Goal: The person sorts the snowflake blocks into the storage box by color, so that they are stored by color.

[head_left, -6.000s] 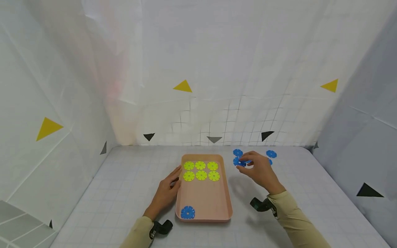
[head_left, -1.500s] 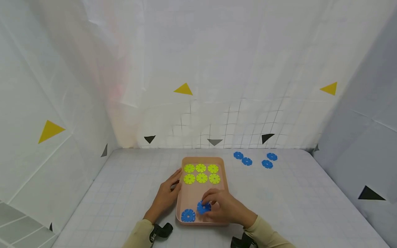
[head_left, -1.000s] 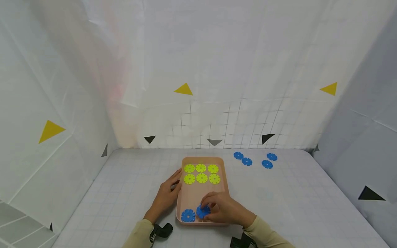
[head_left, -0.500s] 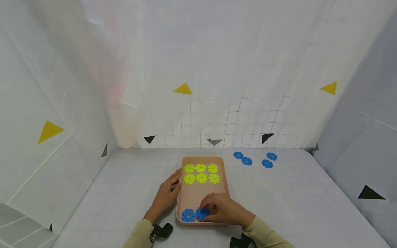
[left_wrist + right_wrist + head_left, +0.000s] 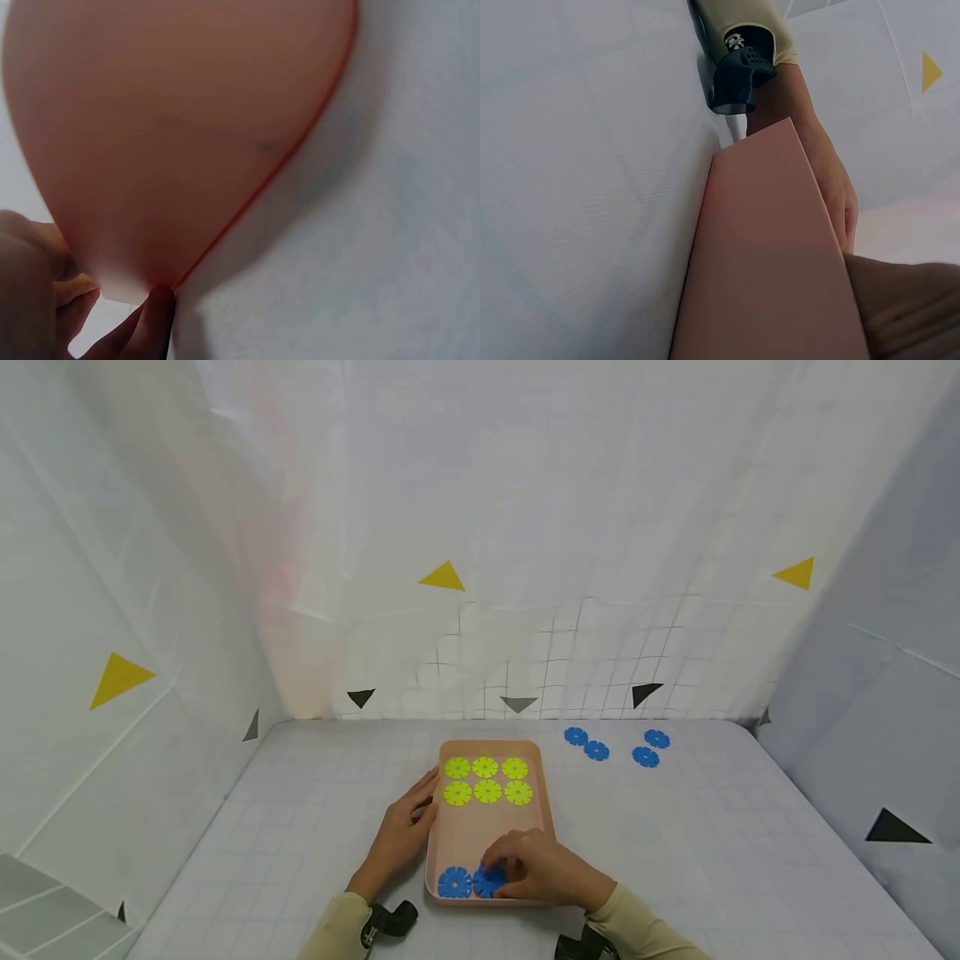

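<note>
A pink tray [image 5: 463,839] lies in front of me on the table. My right hand [image 5: 551,867] pinches a blue notched plastic disc [image 5: 487,883] low over the tray's near end, covering part of it. Just left of it lies another blue disc [image 5: 454,882] in the near left corner. Two rows of yellow-green discs [image 5: 487,791] fill the tray's far end. Against the tray's left side rests my left hand [image 5: 400,827], its fingers fairly straight. In the left wrist view its fingertips [image 5: 157,311] touch the tray's outer wall. The tray wall [image 5: 772,262] hides the pinched disc in the right wrist view.
On the table's far right lie several loose blue discs: a pair [image 5: 596,751] nearer the tray and a pair [image 5: 646,757] farther right. White sheeting [image 5: 600,485] walls the table at the back and sides. Each wrist wears a black camera [image 5: 395,918].
My right hand has carried a blue disc from the far right pile to the tray, then lowered it toward the near edge beside the first blue disc. The left hand stays at the tray.
</note>
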The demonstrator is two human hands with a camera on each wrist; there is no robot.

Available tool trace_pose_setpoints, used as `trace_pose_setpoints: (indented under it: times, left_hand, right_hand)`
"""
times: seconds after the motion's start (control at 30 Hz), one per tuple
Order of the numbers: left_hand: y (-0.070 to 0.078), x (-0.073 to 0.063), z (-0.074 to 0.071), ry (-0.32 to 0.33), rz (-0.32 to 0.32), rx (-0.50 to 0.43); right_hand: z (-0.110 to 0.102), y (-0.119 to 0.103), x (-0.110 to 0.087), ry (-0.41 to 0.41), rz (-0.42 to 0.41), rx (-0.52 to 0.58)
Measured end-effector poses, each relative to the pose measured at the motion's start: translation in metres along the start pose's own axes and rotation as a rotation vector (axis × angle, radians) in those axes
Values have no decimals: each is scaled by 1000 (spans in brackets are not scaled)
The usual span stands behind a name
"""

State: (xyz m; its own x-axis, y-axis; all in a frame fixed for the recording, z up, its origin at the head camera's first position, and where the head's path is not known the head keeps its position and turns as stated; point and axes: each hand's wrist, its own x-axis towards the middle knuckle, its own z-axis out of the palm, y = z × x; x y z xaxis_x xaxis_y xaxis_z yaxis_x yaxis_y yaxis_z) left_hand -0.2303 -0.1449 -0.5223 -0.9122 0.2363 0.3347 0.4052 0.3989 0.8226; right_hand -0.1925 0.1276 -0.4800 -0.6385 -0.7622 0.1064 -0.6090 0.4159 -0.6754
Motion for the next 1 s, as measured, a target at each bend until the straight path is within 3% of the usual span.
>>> trace_pose_setpoints:
  times: [0.4,1.0]
  left_hand:
    - [0,0,-1,2,9,-3]
    - [3,0,-1,-6,-12,-2]
  right_hand:
    - [-2,2,-1,-51,-11,21]
    - [-3,4,-1,-37,-13,-40]
